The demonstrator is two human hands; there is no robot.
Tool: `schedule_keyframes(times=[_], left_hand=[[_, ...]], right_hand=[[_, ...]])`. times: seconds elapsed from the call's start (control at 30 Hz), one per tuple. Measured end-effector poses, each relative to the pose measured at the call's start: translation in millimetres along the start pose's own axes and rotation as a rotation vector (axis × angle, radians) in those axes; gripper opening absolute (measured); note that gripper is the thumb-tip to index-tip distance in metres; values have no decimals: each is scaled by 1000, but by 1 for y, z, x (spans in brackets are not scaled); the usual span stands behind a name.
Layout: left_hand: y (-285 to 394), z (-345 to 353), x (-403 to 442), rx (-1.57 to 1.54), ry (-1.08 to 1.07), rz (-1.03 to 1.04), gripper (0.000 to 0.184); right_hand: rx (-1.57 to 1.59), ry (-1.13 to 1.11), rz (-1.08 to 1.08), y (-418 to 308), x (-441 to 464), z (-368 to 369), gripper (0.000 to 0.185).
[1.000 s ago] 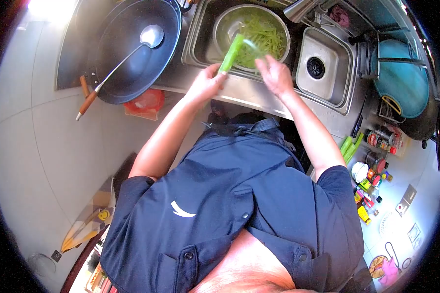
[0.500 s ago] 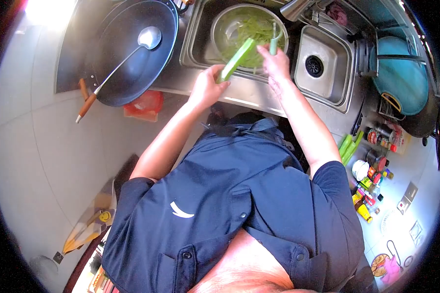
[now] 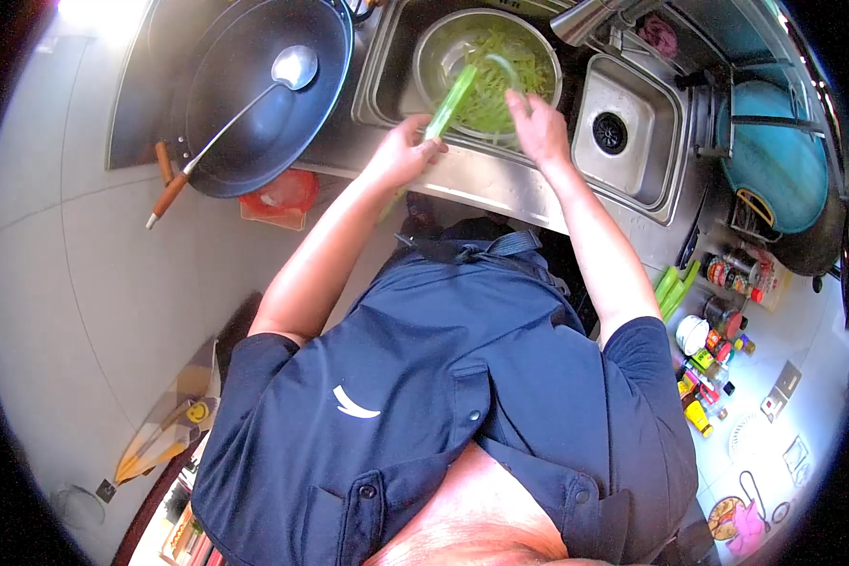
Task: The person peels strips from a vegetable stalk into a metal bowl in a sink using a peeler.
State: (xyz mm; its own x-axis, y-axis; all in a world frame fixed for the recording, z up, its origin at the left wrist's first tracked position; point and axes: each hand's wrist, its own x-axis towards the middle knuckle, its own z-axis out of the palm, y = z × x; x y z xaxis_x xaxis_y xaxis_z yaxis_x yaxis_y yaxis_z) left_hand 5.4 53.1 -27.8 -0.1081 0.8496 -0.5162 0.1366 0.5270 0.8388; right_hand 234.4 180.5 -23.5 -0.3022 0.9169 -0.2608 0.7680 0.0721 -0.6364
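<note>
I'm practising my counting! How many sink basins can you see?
2. The left rectangular silver metal sink basin holds a round silver metal bowl of thin green strips; the right rectangular silver metal sink basin has a round black drain. No others show.

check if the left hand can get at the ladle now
Probably yes: nothing visible blocks the way from the left hand to the ladle in the wok. That hand is gripping a green stalk, though, so it would likely have to let go first.
</note>
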Motion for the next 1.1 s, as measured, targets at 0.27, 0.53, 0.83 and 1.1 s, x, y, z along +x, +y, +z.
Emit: schedule_keyframes(times=[0.27, 0.53, 0.83, 1.1], left_hand=[[21, 4, -12, -155, -150, 48, 34], [20, -4, -31, -34, -178, 27, 47], [22, 3, -25, -50, -79, 7, 45], [38, 6, -26, -97, -107, 8, 39]], right_hand=[[15, -67, -436, -13, -46, 29, 40], [-130, -16, -47, 47, 31, 15, 64], [120, 103, -176, 20, 6, 5, 69], [45, 5, -496, -10, -45, 31, 53]])
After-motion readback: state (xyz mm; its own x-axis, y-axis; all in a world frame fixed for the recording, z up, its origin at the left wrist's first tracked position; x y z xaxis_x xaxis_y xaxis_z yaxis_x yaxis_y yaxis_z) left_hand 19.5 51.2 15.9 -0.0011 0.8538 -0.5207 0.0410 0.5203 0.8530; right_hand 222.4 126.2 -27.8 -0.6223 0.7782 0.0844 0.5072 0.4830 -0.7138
